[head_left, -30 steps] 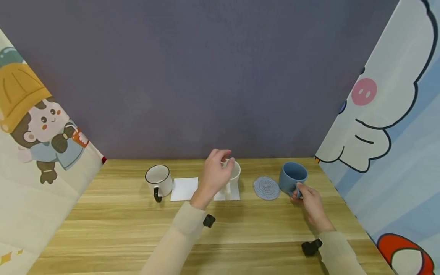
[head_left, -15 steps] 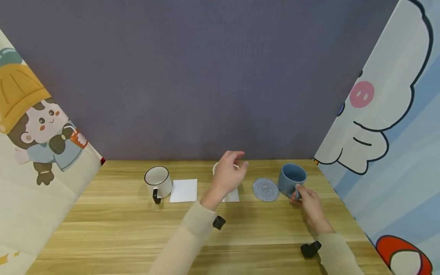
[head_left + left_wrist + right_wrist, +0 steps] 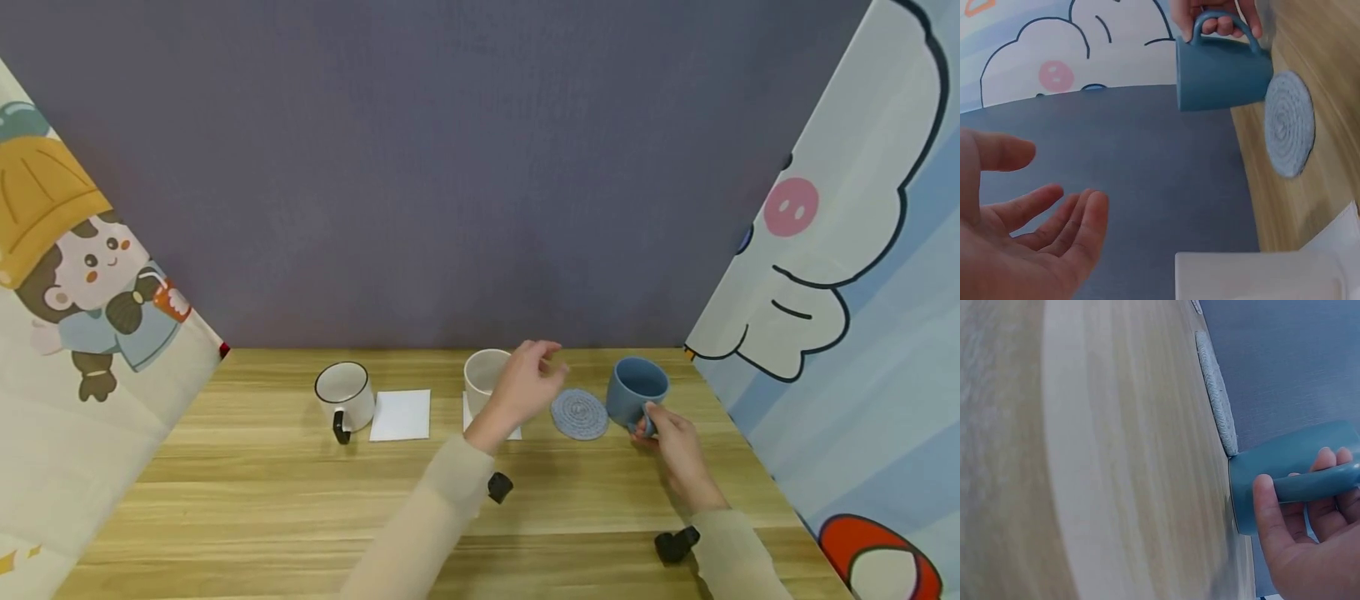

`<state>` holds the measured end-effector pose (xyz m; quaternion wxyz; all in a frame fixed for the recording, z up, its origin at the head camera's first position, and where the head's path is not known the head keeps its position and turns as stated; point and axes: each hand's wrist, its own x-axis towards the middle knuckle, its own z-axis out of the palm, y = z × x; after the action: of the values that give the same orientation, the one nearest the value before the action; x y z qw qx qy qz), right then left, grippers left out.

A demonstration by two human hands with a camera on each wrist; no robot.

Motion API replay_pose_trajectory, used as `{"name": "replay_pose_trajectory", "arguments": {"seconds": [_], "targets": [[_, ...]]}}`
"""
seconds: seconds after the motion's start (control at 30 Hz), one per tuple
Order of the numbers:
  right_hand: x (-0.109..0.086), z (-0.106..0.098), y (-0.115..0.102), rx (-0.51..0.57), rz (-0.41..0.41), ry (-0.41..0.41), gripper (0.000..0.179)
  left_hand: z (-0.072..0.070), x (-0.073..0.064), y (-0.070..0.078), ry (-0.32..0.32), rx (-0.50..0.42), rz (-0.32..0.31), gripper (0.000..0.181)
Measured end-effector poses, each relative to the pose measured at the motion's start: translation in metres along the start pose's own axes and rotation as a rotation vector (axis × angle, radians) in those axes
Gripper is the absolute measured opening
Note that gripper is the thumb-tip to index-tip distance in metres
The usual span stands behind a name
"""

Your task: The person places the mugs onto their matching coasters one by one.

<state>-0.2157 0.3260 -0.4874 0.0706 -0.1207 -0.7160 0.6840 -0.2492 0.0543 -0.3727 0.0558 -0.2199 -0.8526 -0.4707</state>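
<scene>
My right hand [image 3: 678, 450] holds the handle of a blue mug [image 3: 637, 390], fingers curled through it. The mug stands upright on the table, right beside a round grey woven coaster [image 3: 580, 414]. In the right wrist view the mug's base [image 3: 1241, 494] meets the wood next to the coaster's edge. My left hand [image 3: 525, 387] hovers between the plain white mug [image 3: 483, 373] and the coaster, partly covering that mug. Its fingers are loosely bent with nothing between them, as the left wrist view shows. The plain white mug stands on a white square coaster [image 3: 515, 434].
Farther left are a bare white square coaster [image 3: 401, 415] and a white mug [image 3: 347, 396] with a black rim and black handle. A dark grey panel [image 3: 450, 167] rises behind the wooden table [image 3: 300, 517]. Cartoon-printed sheets flank both sides.
My left hand has moved right, from over the plain white mug toward the round coaster, uncovering the mug's left part. The right hand and blue mug stay in place.
</scene>
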Motion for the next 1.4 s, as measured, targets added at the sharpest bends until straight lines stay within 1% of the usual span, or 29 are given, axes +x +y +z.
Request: {"name": "replay_pose_trajectory", "arguments": {"seconds": [0.17,0.37,0.6,0.73,0.97,1.1,1.3,1.4], "targets": [[0.0,0.0,0.001,0.001,0.01,0.007,0.041,0.013,0.002,-0.002,-0.055,0.025,-0.031,0.042],[-0.003,0.0,-0.001,-0.01,0.004,0.009,0.042,0.026,0.001,-0.001,-0.105,0.074,-0.046,0.045],[-0.005,0.002,-0.003,0.007,0.004,0.008,0.041,0.036,-0.002,0.002,-0.169,0.141,-0.11,0.051],[-0.005,0.002,-0.003,0.009,0.003,0.01,0.041,0.043,-0.005,0.001,-0.204,0.141,-0.144,0.054],[-0.004,0.002,-0.003,0.013,0.004,0.015,0.041,0.056,-0.005,-0.012,-0.191,0.142,-0.166,0.059],[-0.003,0.003,-0.002,-0.002,0.013,0.016,0.042,0.063,-0.005,-0.022,-0.207,0.144,-0.199,0.06],[-0.002,0.003,-0.003,-0.008,0.014,0.02,0.042,0.074,-0.001,-0.038,-0.193,0.169,-0.199,0.058],[-0.001,0.004,-0.003,-0.016,0.014,0.02,0.042,0.078,-0.001,-0.044,-0.189,0.171,-0.211,0.057]]}}
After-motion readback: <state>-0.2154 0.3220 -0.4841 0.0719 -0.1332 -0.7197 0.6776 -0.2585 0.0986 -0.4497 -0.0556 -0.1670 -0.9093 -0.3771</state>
